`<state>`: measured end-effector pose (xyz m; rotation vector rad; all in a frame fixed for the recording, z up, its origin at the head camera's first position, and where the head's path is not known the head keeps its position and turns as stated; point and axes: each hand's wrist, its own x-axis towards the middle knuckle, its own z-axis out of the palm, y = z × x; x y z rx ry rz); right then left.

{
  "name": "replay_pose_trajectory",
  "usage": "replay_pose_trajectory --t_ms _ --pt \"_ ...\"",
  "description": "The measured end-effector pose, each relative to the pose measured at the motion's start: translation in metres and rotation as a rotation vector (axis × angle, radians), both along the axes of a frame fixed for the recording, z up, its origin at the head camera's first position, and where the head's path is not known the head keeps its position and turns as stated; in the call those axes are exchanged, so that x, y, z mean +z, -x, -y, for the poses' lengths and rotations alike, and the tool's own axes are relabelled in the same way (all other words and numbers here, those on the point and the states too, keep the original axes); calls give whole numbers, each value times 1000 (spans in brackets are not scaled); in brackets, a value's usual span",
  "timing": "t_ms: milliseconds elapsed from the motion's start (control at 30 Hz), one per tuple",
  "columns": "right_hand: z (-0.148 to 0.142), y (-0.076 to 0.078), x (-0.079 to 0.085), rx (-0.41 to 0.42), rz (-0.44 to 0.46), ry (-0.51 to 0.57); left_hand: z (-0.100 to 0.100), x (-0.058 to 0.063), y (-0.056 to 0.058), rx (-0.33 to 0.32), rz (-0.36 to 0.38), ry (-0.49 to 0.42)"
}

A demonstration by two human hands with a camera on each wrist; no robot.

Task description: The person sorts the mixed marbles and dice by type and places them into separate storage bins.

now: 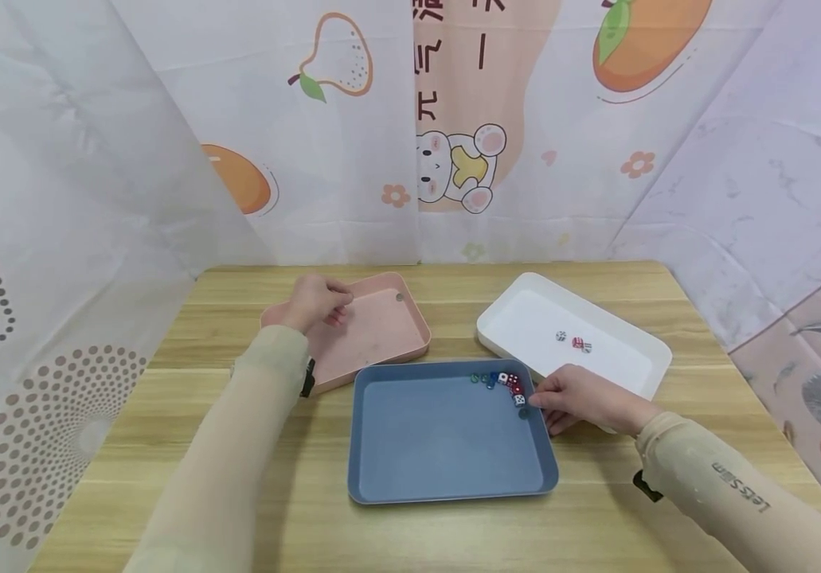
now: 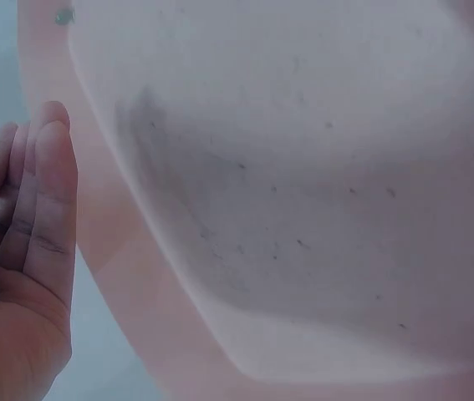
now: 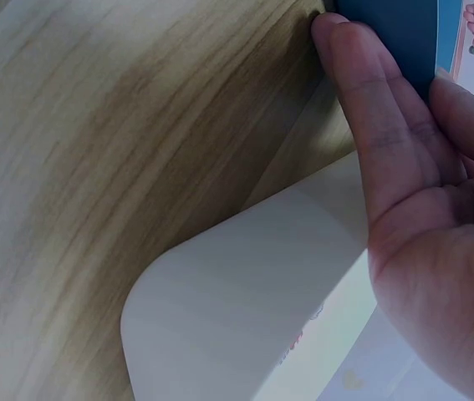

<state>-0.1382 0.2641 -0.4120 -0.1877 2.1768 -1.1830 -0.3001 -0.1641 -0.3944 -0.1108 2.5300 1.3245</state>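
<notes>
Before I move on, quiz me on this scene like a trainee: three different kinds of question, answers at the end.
1. What is the right hand gripping?
2. True or false: red dice show in the pink tray.
3. In the head view, the white tray shows: A. only green pieces; B. white and red dice; C. nothing.

Key:
1. The wall of the blue tray.
2. False; a small green piece shows there.
3. B.

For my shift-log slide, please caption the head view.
Left hand over the pink tray, right hand gripping the blue tray by its rim beside clustered dice; white tray beyond.
</notes>
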Motion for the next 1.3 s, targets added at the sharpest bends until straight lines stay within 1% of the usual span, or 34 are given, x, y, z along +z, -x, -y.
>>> replay_pose_trajectory --t_ms 133,200,367,433,633,867,1167,1300 --pt "0 0 0 -2 1 0 5 -1 3 13 11 15" --pt "0 0 0 0 1 0 7 -3 4 24 17 17" --pt "1 0 1 2 2 0 13 -9 7 26 20 25" --pt "1 0 1 3 3 0 14 -10 7 28 25 23" --pt "2 0 2 4 0 -8 15 -11 6 72 59 -2" --pt "1 0 3 4 0 -10 14 -11 6 91 96 -5" --pt "1 0 2 3 5 0 18 -13 10 80 121 15" --pt "1 0 2 7 6 4 20 -15 10 88 135 37"
